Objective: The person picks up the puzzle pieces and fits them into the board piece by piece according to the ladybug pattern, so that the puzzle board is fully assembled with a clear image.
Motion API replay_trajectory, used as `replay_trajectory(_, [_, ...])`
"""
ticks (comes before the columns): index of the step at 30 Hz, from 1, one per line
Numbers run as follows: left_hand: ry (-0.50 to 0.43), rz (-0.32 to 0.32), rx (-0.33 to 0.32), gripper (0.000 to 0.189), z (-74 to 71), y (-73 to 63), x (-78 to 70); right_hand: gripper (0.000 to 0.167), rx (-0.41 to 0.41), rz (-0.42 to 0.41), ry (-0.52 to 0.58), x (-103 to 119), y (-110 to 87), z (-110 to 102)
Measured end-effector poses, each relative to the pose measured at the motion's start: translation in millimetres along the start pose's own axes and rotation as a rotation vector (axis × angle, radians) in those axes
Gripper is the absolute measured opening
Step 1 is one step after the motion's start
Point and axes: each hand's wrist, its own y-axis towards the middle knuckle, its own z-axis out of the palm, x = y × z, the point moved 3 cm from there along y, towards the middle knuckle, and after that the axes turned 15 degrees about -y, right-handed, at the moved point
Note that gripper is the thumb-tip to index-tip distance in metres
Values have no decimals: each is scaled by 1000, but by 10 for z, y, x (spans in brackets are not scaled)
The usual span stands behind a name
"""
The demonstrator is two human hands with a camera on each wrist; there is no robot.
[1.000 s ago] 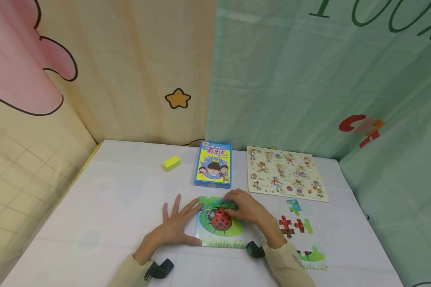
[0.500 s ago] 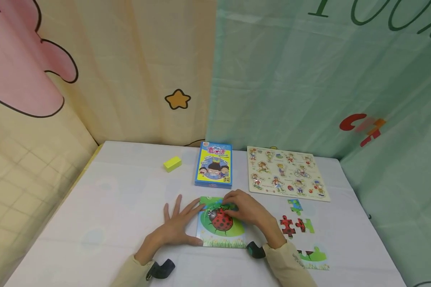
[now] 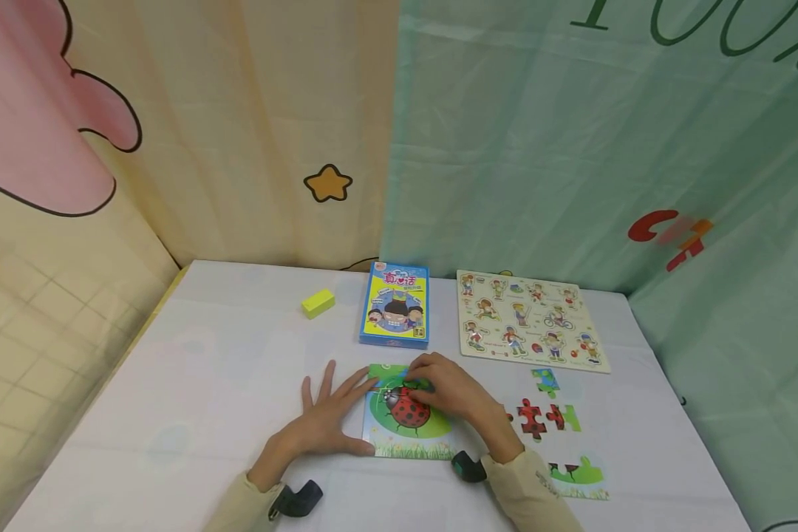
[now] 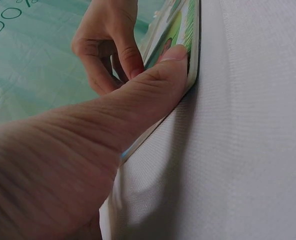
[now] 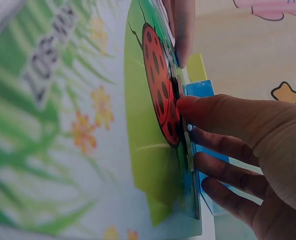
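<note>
Ladybug puzzle (image 3: 408, 436) lay flat on the tabletop (image 3: 199, 369), lower center of the head frame. Left hand (image 3: 326, 425) was spread wide: fingertips at the puzzle's left edge, thumb at its lower-left corner, apparently bracing it. Right hand (image 3: 454, 388) had thumb and fingers drawn in narrow, pinching a puzzle piece (image 3: 420, 383) near the ladybug's upper side. Right wrist view showed the thumb against the red part, other fingers on the far side; most of the piece's outline was hidden.

Step in hand, my read: working one piece at its slot. Couldn't tell if it was going in or coming out. Either way, next move called for a square grip, a steady brace, and no prying sideways against the neighbors.

Loose at lower right of frame: blue-green piece (image 3: 546, 381) on top, red piece (image 3: 530, 420) and red-green piece (image 3: 564, 418) below it, grass piece (image 3: 580, 473) lowest. A red sliver showed just beside the right wrist, mostly covered.
</note>
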Motion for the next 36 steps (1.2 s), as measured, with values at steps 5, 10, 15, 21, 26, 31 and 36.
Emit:
replay_trajectory(5, [-1,-1,-3,105,0,1,1,26,3,33,3,12,2,7])
replay_trajectory(10, [-3,-2,-10,104,3,-1,2,26,-5,51,5,25,2,20])
replay_trajectory(15, [35,34,-27,103,-22,23,-40,27,6,42,-4,14,-15,13])
replay_trajectory(21, [52,103,-15,84,-142,128,-91,25,18,16,16,-20,-26,-17])
replay_trajectory(26, [57,181,-42,48,-211,220,-77,27,16,3,40,-42,-52,-27])
replay_trajectory(31, [120,258,-63,38,-210,277,-18,29,18,29,68,-102,-117,-29])
replay_trajectory(36, [108,310,-83,36,-215,281,13,30,-55,43,72,-228,-261,-139])
